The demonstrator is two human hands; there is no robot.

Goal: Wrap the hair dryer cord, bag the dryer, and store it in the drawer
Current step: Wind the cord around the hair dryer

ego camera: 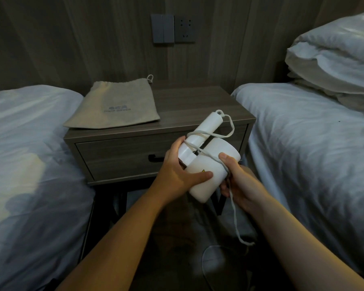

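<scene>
- Head view: both hands hold a white hair dryer (206,171) in the air, in front of the nightstand (177,131) that stands between two beds.
- The left hand (181,171) is closed around the dryer where the folded handle meets the body, thumb lying along the barrel's side.
- The right hand (237,181) grips the barrel from the other side, its thumb pressing the cord (210,134) against the body.
- The cord leaves the end of the handle, loops once across the handle and over the barrel, passes under the right thumb, then hangs down toward the floor.
- A beige drawstring bag (116,106) lies flat on the nightstand's top, covering its rear left corner and reaching the left edge; its mouth with the drawstring points to the wall.
- The drawer (122,156) in the nightstand's front is closed; its dark handle is partly hidden behind the left hand.
- White pillows (334,59) are stacked on the right bed (313,143); the left bed (29,143) has white sheets.
- Switches and a socket (172,28) sit on the wood wall above the nightstand.
</scene>
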